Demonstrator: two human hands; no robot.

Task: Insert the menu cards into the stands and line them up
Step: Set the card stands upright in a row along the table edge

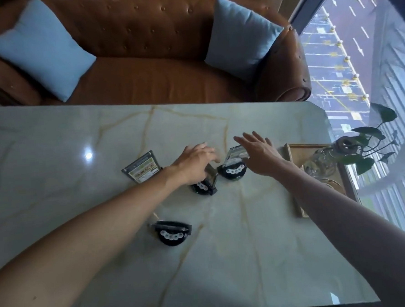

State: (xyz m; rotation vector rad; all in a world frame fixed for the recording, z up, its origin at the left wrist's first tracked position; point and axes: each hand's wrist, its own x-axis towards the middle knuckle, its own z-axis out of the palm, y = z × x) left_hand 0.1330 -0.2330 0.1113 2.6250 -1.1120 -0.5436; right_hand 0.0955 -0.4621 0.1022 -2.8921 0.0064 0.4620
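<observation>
On the pale marble bench (262,256), three black round stands sit in a loose cluster near the middle. The left hand (193,162) reaches over the middle stand (202,187), its fingers curled down around the top of the menu card (211,176) standing in it; the grip itself is partly hidden by the back of the hand. Just to the right and a little farther away, the far stand (232,171) carries an upright card (236,155), tilted slightly. The right hand (258,153) hovers flat above and just right of that card, fingers straight and spread, holding nothing; whether it touches the card's edge is unclear. Nearer to the person, the near stand (171,234) has a card (171,226) in it, seen almost edge-on from above. A loose menu card (142,167) lies flat on the bench to the left of the left hand, apart from every stand. At the right edge of the bench, a wooden tray (292,171) holds glass items and a leafy plant (371,143). Beyond the bench stands a brown leather sofa (144,69) with two light blue cushions (38,47).
</observation>
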